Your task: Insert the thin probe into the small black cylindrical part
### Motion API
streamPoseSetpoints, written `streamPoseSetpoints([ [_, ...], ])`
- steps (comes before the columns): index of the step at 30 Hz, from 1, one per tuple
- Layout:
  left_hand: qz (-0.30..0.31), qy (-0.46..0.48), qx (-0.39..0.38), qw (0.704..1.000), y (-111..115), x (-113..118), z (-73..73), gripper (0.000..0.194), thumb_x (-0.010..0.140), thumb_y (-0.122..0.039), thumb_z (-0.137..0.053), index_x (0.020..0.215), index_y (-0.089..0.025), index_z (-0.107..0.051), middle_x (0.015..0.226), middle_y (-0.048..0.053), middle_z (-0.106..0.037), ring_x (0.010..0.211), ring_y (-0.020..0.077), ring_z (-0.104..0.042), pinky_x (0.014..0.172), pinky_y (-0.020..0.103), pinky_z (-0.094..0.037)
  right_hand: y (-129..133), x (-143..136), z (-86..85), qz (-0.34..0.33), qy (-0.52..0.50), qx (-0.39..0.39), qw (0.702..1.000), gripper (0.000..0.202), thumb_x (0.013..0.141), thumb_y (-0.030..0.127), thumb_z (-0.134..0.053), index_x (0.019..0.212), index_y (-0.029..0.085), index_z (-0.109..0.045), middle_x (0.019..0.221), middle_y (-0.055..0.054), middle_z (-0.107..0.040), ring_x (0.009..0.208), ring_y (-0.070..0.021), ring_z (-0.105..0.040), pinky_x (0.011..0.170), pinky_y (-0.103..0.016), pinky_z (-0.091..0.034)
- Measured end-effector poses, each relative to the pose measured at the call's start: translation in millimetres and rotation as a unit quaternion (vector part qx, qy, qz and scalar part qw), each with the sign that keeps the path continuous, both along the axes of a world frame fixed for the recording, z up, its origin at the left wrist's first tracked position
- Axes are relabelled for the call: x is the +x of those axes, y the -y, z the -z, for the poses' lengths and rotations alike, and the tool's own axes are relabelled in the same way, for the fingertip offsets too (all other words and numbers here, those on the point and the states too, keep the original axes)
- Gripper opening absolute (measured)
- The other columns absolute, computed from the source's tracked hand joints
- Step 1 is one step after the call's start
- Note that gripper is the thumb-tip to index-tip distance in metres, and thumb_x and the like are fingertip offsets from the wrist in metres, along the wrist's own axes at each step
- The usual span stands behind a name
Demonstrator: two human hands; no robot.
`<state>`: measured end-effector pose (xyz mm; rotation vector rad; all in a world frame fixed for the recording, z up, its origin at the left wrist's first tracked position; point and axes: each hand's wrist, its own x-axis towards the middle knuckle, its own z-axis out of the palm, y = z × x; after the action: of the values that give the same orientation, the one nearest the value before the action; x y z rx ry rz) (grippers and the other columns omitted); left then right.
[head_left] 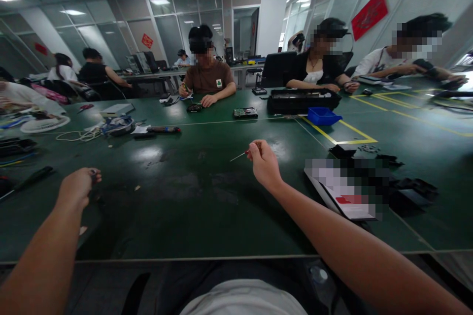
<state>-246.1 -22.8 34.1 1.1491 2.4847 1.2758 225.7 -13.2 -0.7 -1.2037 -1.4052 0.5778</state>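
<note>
My right hand [264,165] is closed around a small screwdriver [238,156] above the middle of the green table [177,226]. Its thin metal shaft points left, and a bit of red handle shows at my fingers. Over at the left, my left hand [76,187] is closed, with a small dark, partly shiny piece [94,175] at its fingertips, too small to name. Further left lies a larger screwdriver [35,177] with a dark handle.
A blurred white box or booklet [343,197] and black plastic parts [414,189] lie right of my forearm. Beyond are a blue bin [323,116], a long black case [303,102], a hard drive [245,113] and a cable bundle [117,125]. Several people work around the table.
</note>
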Motion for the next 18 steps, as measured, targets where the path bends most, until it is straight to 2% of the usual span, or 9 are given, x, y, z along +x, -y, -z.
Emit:
streamPoseSetpoints([
  [3, 0.074, 0.017, -0.001, 0.997, -8.6, 27.1, -0.1, 0.008, 0.067, -0.016, -0.042, 0.069, -0.017, -0.050, 0.060, -0.001, -0.052, 0.064, 0.0169, -0.055, 0.064, 0.028, -0.045, -0.8, -0.6, 1.5, -0.009, -0.002, -0.006, 1.000, 0.025, 0.098, 0.045, -0.044, 0.096, 0.024, -0.056, 0.081, -0.002, -0.065, 0.077, -0.0194, -0.062, 0.074, -0.035, -0.046],
  [5, 0.154, 0.007, -0.009, 0.988, -14.3, 52.0, -1.6, 0.009, 0.070, -0.018, -0.047, 0.070, -0.016, -0.056, 0.067, 0.001, -0.058, 0.076, 0.0186, -0.056, 0.072, 0.029, -0.044, -1.8, -0.9, 3.2, -0.020, 0.000, -0.014, 1.000, 0.024, 0.097, 0.046, -0.046, 0.096, 0.024, -0.056, 0.083, -0.003, -0.066, 0.078, -0.0194, -0.063, 0.074, -0.035, -0.046],
  [8, 0.273, -0.013, -0.017, 0.962, -23.5, 99.0, -3.6, 0.015, 0.075, -0.019, -0.047, 0.066, -0.016, -0.059, 0.075, 0.003, -0.061, 0.082, 0.0201, -0.055, 0.079, 0.032, -0.041, -2.7, -1.5, 4.0, -0.030, -0.002, -0.025, 0.999, 0.022, 0.095, 0.043, -0.049, 0.100, 0.024, -0.058, 0.090, -0.004, -0.069, 0.082, -0.0195, -0.064, 0.075, -0.034, -0.047],
  [11, 0.370, -0.012, -0.020, 0.929, -33.8, 152.7, -2.4, 0.020, 0.078, -0.018, -0.044, 0.066, -0.018, -0.060, 0.077, 0.004, -0.062, 0.082, 0.0203, -0.056, 0.081, 0.033, -0.042, -1.0, -1.6, -0.3, -0.026, 0.003, -0.030, 0.999, 0.024, 0.095, 0.044, -0.050, 0.098, 0.023, -0.060, 0.089, -0.004, -0.070, 0.081, -0.0195, -0.065, 0.074, -0.034, -0.047],
  [16, 0.503, 0.015, -0.028, 0.864, -43.6, 236.0, 4.1, 0.017, 0.081, -0.022, -0.044, 0.072, -0.019, -0.058, 0.082, 0.005, -0.062, 0.083, 0.0211, -0.057, 0.080, 0.034, -0.045, 4.5, 0.5, -10.8, 0.011, 0.049, -0.027, 0.998, 0.030, 0.092, 0.049, -0.055, 0.083, 0.021, -0.062, 0.070, -0.001, -0.065, 0.065, -0.0181, -0.059, 0.066, -0.033, -0.043],
  [18, 0.505, 0.024, -0.055, 0.861, -43.8, 260.3, 8.8, 0.011, 0.079, -0.025, -0.054, 0.086, -0.019, -0.059, 0.085, 0.005, -0.062, 0.081, 0.0216, -0.057, 0.075, 0.034, -0.045, 4.7, 1.7, -11.5, 0.016, 0.026, -0.016, 0.999, 0.028, 0.092, 0.046, -0.053, 0.082, 0.022, -0.061, 0.069, -0.001, -0.064, 0.065, -0.0176, -0.059, 0.066, -0.033, -0.043],
])
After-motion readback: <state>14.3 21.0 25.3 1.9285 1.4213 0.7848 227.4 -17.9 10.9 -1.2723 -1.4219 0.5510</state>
